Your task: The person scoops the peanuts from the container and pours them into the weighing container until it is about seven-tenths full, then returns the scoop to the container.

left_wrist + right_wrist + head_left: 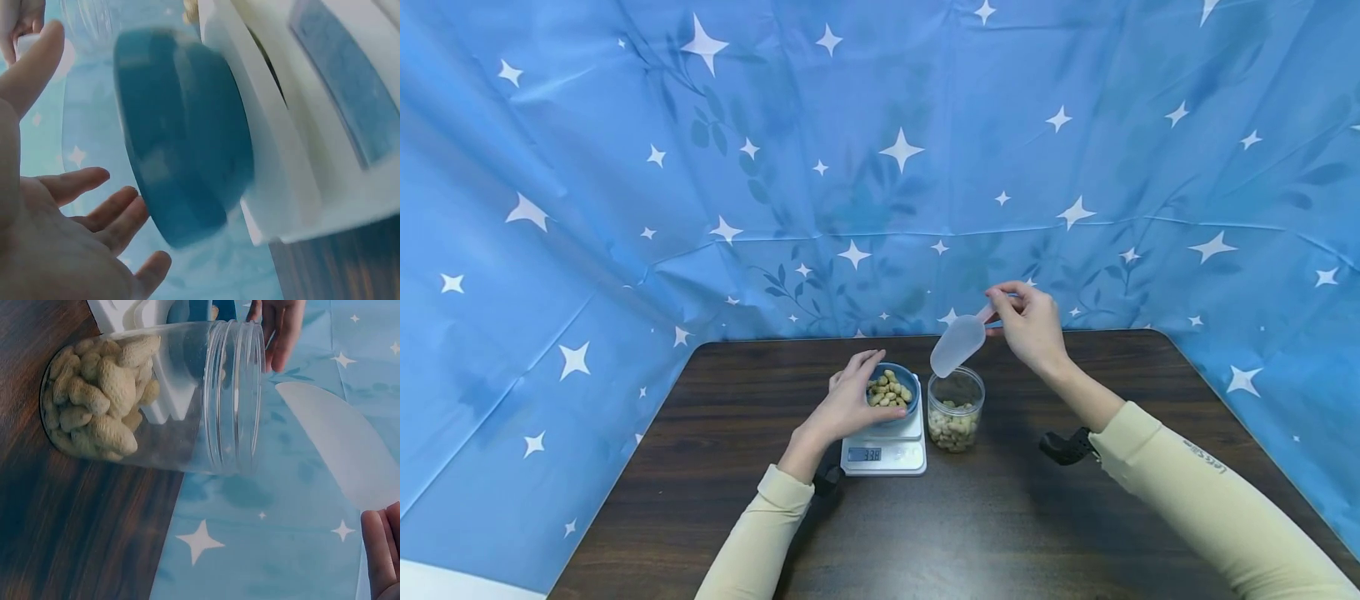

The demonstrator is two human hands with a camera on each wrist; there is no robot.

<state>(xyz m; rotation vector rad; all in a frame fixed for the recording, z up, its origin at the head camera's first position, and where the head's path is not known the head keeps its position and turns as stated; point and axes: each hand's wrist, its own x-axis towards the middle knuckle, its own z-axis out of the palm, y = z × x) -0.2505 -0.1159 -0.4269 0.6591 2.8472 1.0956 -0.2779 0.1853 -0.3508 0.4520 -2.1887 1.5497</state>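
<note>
A blue bowl (912, 385) of peanuts (889, 392) stands on a white kitchen scale (901, 457), its display lit with digits. My left hand (852, 392) spans the bowl's left side, thumb and fingers spread, and in the left wrist view the fingertips (128, 199) are right at the rim. My right hand (1028, 325) pinches the handle of a translucent plastic scoop (958, 343). The scoop is tilted, its lip down over the mouth of a clear jar (958, 387). Peanuts (103, 400) fill the lower part of this jar, which stands just right of the scale.
Everything stands on a dark wooden table (715, 467), near its far edge. A blue cloth (880, 192) with white stars hangs right behind that edge. Black straps with small devices (1066, 447) hang at both wrists.
</note>
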